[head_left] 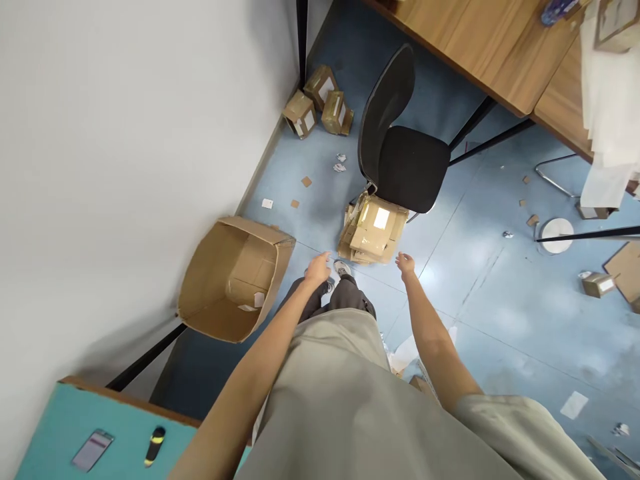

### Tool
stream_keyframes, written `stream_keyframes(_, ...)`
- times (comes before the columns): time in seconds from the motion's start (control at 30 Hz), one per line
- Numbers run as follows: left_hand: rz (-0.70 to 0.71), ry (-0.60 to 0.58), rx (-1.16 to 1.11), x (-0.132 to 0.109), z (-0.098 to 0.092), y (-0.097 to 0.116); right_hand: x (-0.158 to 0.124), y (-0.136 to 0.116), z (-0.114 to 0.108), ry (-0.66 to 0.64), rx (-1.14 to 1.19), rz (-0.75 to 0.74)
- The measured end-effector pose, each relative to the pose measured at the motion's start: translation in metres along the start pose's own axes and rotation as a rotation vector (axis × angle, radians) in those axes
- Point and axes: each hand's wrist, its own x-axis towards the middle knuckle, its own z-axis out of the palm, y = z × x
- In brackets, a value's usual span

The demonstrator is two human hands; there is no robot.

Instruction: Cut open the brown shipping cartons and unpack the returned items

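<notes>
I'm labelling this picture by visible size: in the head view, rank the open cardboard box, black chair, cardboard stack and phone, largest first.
1. Open cardboard box and black chair: too alike to rank.
2. Cardboard stack.
3. Phone, clearly smallest.

Bright light is glaring off the blue floor (460, 253), soft shadows are falling on the white wall (125, 153), and wide-angle distortion is stretching the edges.
</notes>
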Motion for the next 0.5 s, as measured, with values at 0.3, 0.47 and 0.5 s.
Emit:
stream_keyframes(0.3,-0.136,0.166,-0.372,-0.026,-0.100,-0.070,-0.057,-0.038,0.116,-0.282,-0.037,0.204)
stream_keyframes(0.47,-0.161,0.254,-0.737,-0.017,-0.162,-0.094,-0.081,-0.084,0.184,-0.377,-0.097,0.160)
stream_keyframes(0.5,-0.162,0.266,-0.769,-0.013,-0.175,-0.098,-0.083,-0.095,0.199,-0.389,-0.105,0.143)
